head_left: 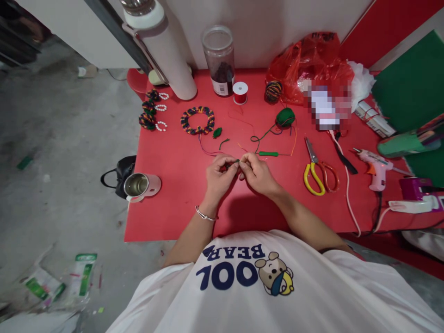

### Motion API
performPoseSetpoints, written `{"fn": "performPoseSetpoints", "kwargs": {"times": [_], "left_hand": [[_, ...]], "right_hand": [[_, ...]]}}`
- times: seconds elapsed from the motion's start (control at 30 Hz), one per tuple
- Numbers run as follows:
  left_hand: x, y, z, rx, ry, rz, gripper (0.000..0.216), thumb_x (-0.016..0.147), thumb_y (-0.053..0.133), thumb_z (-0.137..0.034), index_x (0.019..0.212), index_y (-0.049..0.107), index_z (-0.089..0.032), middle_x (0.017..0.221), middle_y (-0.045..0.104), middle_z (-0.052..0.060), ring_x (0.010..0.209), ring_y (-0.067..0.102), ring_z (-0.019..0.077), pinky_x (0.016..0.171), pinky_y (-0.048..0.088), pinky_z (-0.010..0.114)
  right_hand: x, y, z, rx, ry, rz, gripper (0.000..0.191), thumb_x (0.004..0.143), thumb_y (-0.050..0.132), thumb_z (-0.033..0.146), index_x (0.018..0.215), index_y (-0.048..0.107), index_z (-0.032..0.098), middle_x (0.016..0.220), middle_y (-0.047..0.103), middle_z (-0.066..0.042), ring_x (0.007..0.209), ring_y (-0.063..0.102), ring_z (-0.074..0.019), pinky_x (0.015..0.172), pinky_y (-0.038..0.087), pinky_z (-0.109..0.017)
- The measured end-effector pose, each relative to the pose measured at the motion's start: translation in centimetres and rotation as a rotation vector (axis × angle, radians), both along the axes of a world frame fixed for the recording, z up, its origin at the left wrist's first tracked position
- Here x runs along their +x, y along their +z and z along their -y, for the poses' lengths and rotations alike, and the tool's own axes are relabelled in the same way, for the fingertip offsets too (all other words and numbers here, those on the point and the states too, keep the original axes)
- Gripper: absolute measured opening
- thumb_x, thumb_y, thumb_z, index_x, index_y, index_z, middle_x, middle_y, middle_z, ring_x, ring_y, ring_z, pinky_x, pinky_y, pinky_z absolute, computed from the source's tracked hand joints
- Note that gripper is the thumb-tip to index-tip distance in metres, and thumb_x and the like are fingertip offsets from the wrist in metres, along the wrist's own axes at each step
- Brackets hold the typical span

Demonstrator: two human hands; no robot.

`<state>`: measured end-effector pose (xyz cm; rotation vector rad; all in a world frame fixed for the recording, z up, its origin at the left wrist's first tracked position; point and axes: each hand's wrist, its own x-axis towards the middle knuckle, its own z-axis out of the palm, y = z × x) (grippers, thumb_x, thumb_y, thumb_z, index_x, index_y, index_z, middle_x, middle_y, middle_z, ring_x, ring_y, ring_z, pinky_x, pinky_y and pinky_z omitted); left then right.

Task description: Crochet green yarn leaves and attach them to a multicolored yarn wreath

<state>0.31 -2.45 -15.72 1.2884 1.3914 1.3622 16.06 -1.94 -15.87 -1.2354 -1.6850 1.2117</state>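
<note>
Close together over the red table, my left hand and my right hand are both pinched at the fingertips. Between them is a small dark green yarn piece, mostly hidden by the fingers. Just beyond my right hand lies a crochet hook with a green handle. Past it sits a green yarn ball with loose strands. Farther from my left hand are a short green yarn scrap, a small green crocheted piece and a multicoloured crocheted ring.
Scissors, a pink glue gun and cables lie to the right. A mug stands at the left edge. Along the back are a tall flask, a jar, a red ribbon spool and a red plastic bag.
</note>
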Motion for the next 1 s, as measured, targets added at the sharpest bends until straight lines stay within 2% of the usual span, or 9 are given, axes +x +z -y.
{"fn": "performPoseSetpoints", "kwargs": {"times": [0.07, 0.2, 0.3, 0.4, 0.5, 0.6, 0.7, 0.87, 1.0], "left_hand": [[0.2, 0.2, 0.1, -0.053, 0.010, 0.069, 0.006, 0.076, 0.077, -0.023, 0.072, 0.074, -0.020, 0.073, 0.069, 0.002, 0.070, 0.062, 0.0143, 0.068, 0.050, 0.027], [0.4, 0.6, -0.1, -0.169, 0.062, 0.373, 0.016, 0.073, 0.079, -0.031, 0.071, 0.068, -0.020, 0.059, 0.060, -0.003, 0.050, 0.050, 0.0089, 0.051, 0.043, 0.022], [0.2, 0.9, -0.4, -0.240, 0.072, 0.537, 0.018, 0.069, 0.077, -0.032, 0.067, 0.063, -0.020, 0.052, 0.057, -0.004, 0.040, 0.042, 0.0070, 0.040, 0.031, 0.019], [0.0, 1.0, -0.7, -0.287, 0.080, 0.615, 0.014, 0.064, 0.073, -0.029, 0.064, 0.063, -0.020, 0.050, 0.058, -0.002, 0.039, 0.043, 0.0078, 0.036, 0.027, 0.019], [-0.2, 0.9, -0.8, -0.341, 0.075, 0.655, 0.013, 0.063, 0.072, -0.029, 0.066, 0.065, -0.019, 0.051, 0.058, -0.002, 0.040, 0.044, 0.0076, 0.035, 0.025, 0.018], [-0.1, 0.7, -0.8, -0.378, 0.082, 0.644, 0.015, 0.062, 0.073, -0.029, 0.067, 0.065, -0.018, 0.056, 0.062, -0.001, 0.041, 0.047, 0.0070, 0.035, 0.025, 0.017], [0.4, 0.7, -0.5, -0.421, 0.052, 0.619, 0.017, 0.061, 0.075, -0.031, 0.067, 0.066, -0.018, 0.057, 0.065, 0.000, 0.040, 0.048, 0.0072, 0.034, 0.026, 0.018], [0.8, 0.8, -0.1, -0.460, -0.009, 0.596, 0.023, 0.066, 0.075, -0.039, 0.070, 0.068, -0.017, 0.048, 0.061, 0.000, 0.033, 0.043, 0.0077, 0.032, 0.026, 0.020], [0.9, 0.9, -0.1, -0.472, 0.030, 0.630, 0.025, 0.065, 0.077, -0.040, 0.069, 0.062, -0.020, 0.045, 0.056, -0.004, 0.032, 0.044, 0.0084, 0.031, 0.025, 0.020]], "right_hand": [[-0.1, -0.1, 0.0, -0.002, 0.004, -0.019, 0.022, 0.106, 0.051, 0.046, 0.105, 0.056, 0.024, 0.071, 0.070, 0.003, 0.064, 0.068, -0.0146, 0.067, 0.050, -0.028], [0.0, -0.3, -0.3, -0.052, 0.013, -0.078, 0.032, 0.095, 0.069, 0.043, 0.119, 0.066, 0.023, 0.080, 0.076, 0.002, 0.066, 0.066, -0.0136, 0.066, 0.049, -0.027], [0.2, -0.2, -0.7, 0.015, 0.002, 0.014, 0.018, 0.093, 0.069, 0.037, 0.092, 0.076, 0.021, 0.075, 0.075, 0.000, 0.065, 0.060, -0.0131, 0.065, 0.045, -0.027], [0.5, 0.1, -1.1, 0.081, -0.099, 0.034, 0.023, 0.088, 0.074, 0.040, 0.073, 0.073, 0.021, 0.069, 0.071, -0.001, 0.065, 0.055, -0.0134, 0.063, 0.043, -0.028], [0.5, 0.2, -1.3, -0.071, -0.129, -0.153, 0.033, 0.082, 0.080, 0.049, 0.071, 0.070, 0.020, 0.065, 0.067, 0.001, 0.059, 0.053, -0.0113, 0.057, 0.044, -0.026], [0.2, -0.2, -1.4, -0.281, -0.184, -0.421, 0.040, 0.074, 0.087, 0.057, 0.081, 0.071, 0.021, 0.063, 0.066, 0.003, 0.050, 0.052, -0.0093, 0.048, 0.043, -0.024], [-0.1, -1.0, -1.5, -0.367, -0.237, -0.577, 0.048, 0.065, 0.094, 0.058, 0.089, 0.072, 0.022, 0.066, 0.067, 0.005, 0.048, 0.052, -0.0082, 0.043, 0.043, -0.021], [-0.6, -1.6, -1.3, -0.333, -0.217, -0.630, 0.046, 0.076, 0.086, 0.063, 0.092, 0.072, 0.022, 0.070, 0.068, 0.005, 0.047, 0.052, -0.0060, 0.042, 0.042, -0.019], [-1.0, -1.5, -1.2, -0.339, -0.185, -0.658, 0.054, 0.081, 0.076, 0.073, 0.093, 0.058, 0.024, 0.091, 0.079, -0.002, 0.058, 0.067, -0.0100, 0.043, 0.049, -0.019]]}}
